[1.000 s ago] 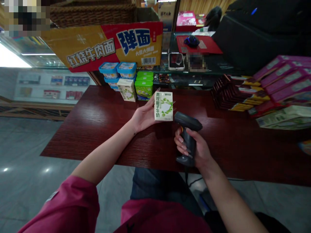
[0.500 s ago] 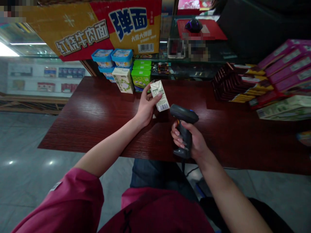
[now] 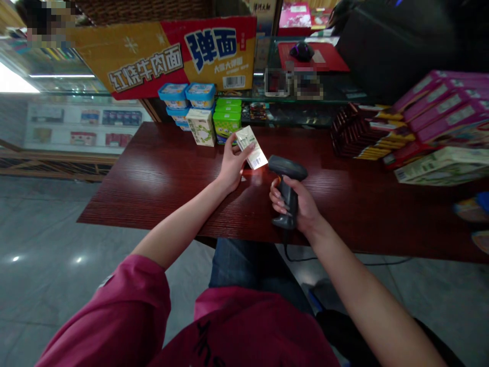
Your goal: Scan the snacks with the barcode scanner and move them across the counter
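My left hand point(image 3: 232, 164) grips a small white carton point(image 3: 250, 145) with a printed barcode on its lower end. The carton is tilted above the brown counter point(image 3: 171, 173). In my right hand point(image 3: 300, 204) is a dark grey barcode scanner point(image 3: 287, 166), its fingers wrapped round the handle and its head pointing left at the carton. White light falls on the barcode end. A similar white and green carton point(image 3: 201, 127) stands behind my left hand, beside green tins point(image 3: 228, 120) and stacked blue-lidded tubs point(image 3: 174, 94).
A large yellow and red cardboard box point(image 3: 153, 61) is at the back left. On the right are dark red packets point(image 3: 359, 132), pink boxes point(image 3: 446, 107) and a pale green carton point(image 3: 439, 165). The scanner's cable point(image 3: 301, 259) hangs past the counter's front edge. A mouse point(image 3: 301, 51) lies on a red mat.
Light from the scanner now shines on the carton's barcode end and the counter near it. Both hands keep their holds, and the view has shifted slightly.
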A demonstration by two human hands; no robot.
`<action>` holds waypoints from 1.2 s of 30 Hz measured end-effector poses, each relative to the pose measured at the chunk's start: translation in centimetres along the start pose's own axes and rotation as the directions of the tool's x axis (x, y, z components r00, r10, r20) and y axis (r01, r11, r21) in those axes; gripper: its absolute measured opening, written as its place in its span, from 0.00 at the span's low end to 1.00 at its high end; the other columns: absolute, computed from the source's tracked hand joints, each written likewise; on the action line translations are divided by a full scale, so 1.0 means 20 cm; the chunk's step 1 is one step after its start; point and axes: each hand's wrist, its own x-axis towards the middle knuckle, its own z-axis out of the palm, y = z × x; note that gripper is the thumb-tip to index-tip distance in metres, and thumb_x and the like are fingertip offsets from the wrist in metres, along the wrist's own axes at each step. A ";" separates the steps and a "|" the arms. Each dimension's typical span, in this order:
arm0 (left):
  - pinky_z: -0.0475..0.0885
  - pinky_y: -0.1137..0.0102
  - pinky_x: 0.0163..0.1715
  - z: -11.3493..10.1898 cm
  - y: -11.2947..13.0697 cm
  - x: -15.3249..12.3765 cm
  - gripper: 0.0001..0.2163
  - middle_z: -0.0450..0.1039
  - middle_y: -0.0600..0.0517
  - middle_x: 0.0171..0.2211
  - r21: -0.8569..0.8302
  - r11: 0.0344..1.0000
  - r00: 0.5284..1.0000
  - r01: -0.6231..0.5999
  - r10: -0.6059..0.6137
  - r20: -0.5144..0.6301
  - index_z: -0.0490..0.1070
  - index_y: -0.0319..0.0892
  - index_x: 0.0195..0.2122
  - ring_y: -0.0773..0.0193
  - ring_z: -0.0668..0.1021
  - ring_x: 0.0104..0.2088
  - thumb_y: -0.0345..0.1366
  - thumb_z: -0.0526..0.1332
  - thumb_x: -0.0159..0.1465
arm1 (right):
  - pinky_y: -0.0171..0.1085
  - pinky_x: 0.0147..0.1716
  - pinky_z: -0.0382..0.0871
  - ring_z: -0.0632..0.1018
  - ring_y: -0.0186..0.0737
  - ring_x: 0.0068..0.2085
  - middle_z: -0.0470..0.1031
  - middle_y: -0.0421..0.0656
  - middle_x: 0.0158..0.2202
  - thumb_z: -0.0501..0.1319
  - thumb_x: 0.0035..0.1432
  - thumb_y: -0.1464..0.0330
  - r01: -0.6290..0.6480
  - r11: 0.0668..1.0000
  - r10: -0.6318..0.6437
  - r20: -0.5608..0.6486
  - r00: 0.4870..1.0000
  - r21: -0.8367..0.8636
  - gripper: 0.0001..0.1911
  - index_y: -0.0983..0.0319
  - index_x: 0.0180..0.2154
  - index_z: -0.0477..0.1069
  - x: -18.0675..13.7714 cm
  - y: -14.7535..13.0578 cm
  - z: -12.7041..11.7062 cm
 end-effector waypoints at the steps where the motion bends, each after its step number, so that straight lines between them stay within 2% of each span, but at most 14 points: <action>1: 0.77 0.53 0.58 -0.01 0.01 -0.01 0.40 0.78 0.45 0.54 0.029 0.999 1.000 -0.019 0.019 0.012 0.60 0.50 0.68 0.49 0.81 0.56 0.49 0.76 0.59 | 0.26 0.14 0.56 0.62 0.29 0.20 0.67 0.35 0.24 0.68 0.60 0.60 -0.003 1.000 0.003 0.000 1.000 0.005 0.12 0.60 0.34 0.70 0.02 -0.01 -0.01; 5: 0.78 0.57 0.56 -0.09 0.10 -0.05 0.46 0.75 0.44 0.58 0.258 0.952 0.985 -0.166 0.147 0.090 0.58 0.53 0.70 0.50 0.81 0.55 0.48 0.79 0.54 | 0.26 0.13 0.54 0.61 0.29 0.20 0.65 0.35 0.24 0.69 0.60 0.59 -0.046 0.999 0.045 0.031 0.998 0.012 0.13 0.61 0.35 0.70 0.10 -0.08 -0.06; 9: 0.77 0.59 0.57 -0.30 0.22 -0.14 0.52 0.72 0.42 0.62 0.342 0.903 0.961 -0.259 0.204 0.189 0.54 0.53 0.71 0.50 0.79 0.59 0.46 0.82 0.48 | 0.25 0.13 0.53 0.61 0.30 0.20 0.65 0.36 0.24 0.67 0.62 0.59 -0.128 0.992 0.129 0.077 0.989 -0.009 0.13 0.60 0.36 0.68 0.20 -0.17 -0.10; 13: 0.77 0.60 0.59 -0.61 0.37 -0.23 0.44 0.70 0.42 0.66 0.322 0.910 0.964 -0.261 0.226 0.142 0.61 0.53 0.64 0.51 0.76 0.65 0.44 0.82 0.49 | 0.24 0.13 0.55 0.60 0.28 0.19 0.66 0.37 0.25 0.66 0.63 0.59 -0.164 0.986 0.162 0.100 0.982 0.009 0.13 0.61 0.37 0.69 0.30 -0.23 -0.14; 16: 0.74 0.59 0.63 -0.83 0.46 -0.25 0.31 0.72 0.43 0.66 0.365 0.903 0.974 -0.227 0.205 0.098 0.69 0.51 0.59 0.51 0.75 0.67 0.45 0.78 0.57 | 0.24 0.13 0.58 0.60 0.27 0.20 0.66 0.37 0.25 0.65 0.64 0.59 -0.187 0.981 0.181 0.125 0.975 0.040 0.13 0.61 0.38 0.68 0.37 -0.26 -0.17; 18: 0.73 0.56 0.65 -0.93 0.49 -0.24 0.28 0.74 0.43 0.64 0.396 0.891 0.975 -0.222 0.209 0.074 0.71 0.48 0.58 0.50 0.76 0.66 0.45 0.76 0.60 | 0.23 0.13 0.60 0.61 0.28 0.20 0.66 0.36 0.26 0.65 0.65 0.60 -0.197 0.978 0.187 0.142 0.972 0.064 0.11 0.60 0.38 0.67 0.40 -0.28 -0.18; 19: 0.74 0.55 0.65 -0.97 0.49 -0.22 0.29 0.75 0.43 0.63 0.408 0.884 0.974 -0.227 0.215 0.076 0.71 0.47 0.59 0.50 0.77 0.65 0.45 0.76 0.59 | 0.23 0.13 0.60 0.62 0.28 0.20 0.65 0.36 0.26 0.65 0.65 0.61 -0.194 0.978 0.181 0.148 0.972 0.081 0.11 0.59 0.39 0.66 0.42 -0.29 -0.18; 21: 0.77 0.54 0.61 -1.00 0.47 -0.18 0.36 0.76 0.43 0.62 0.429 0.872 0.972 -0.234 0.216 0.090 0.67 0.48 0.63 0.49 0.79 0.62 0.43 0.79 0.55 | 0.24 0.13 0.62 0.63 0.29 0.21 0.64 0.35 0.26 0.66 0.64 0.62 -0.175 0.977 0.157 0.149 0.976 0.120 0.11 0.58 0.39 0.65 0.44 -0.31 -0.19; 23: 0.81 0.55 0.55 -1.01 0.44 -0.15 0.40 0.77 0.43 0.58 0.466 0.857 0.974 -0.220 0.220 0.055 0.65 0.49 0.64 0.50 0.82 0.56 0.42 0.80 0.52 | 0.24 0.13 0.64 0.64 0.30 0.21 0.63 0.35 0.26 0.67 0.63 0.62 -0.144 0.976 0.123 0.135 0.983 0.162 0.11 0.58 0.39 0.65 0.45 -0.32 -0.20; 27: 0.83 0.58 0.50 -1.01 0.40 -0.08 0.34 0.80 0.45 0.52 0.526 0.825 0.957 -0.208 0.282 -0.065 0.69 0.46 0.60 0.54 0.84 0.48 0.41 0.79 0.53 | 0.24 0.13 0.64 0.64 0.28 0.21 0.64 0.35 0.27 0.68 0.61 0.63 -0.093 0.977 0.074 0.104 0.992 0.193 0.13 0.57 0.37 0.64 0.45 -0.32 -0.21; 32: 0.82 0.58 0.52 -1.09 0.41 0.04 0.35 0.79 0.47 0.54 0.494 0.822 0.938 -0.282 0.345 -0.039 0.69 0.49 0.60 0.53 0.83 0.52 0.40 0.79 0.52 | 0.23 0.14 0.62 0.63 0.27 0.22 0.63 0.35 0.27 0.70 0.59 0.63 -0.050 0.987 0.037 0.093 0.995 0.150 0.14 0.58 0.37 0.66 0.44 -0.31 -0.21; 36: 0.79 0.56 0.59 -1.12 0.41 0.20 0.31 0.77 0.44 0.59 0.482 0.824 0.943 -0.296 0.334 0.008 0.73 0.45 0.58 0.51 0.81 0.59 0.41 0.77 0.54 | 0.24 0.13 0.61 0.61 0.28 0.22 0.61 0.35 0.28 0.69 0.59 0.61 -0.012 0.996 0.006 0.066 0.998 0.091 0.12 0.58 0.36 0.68 0.43 -0.31 -0.21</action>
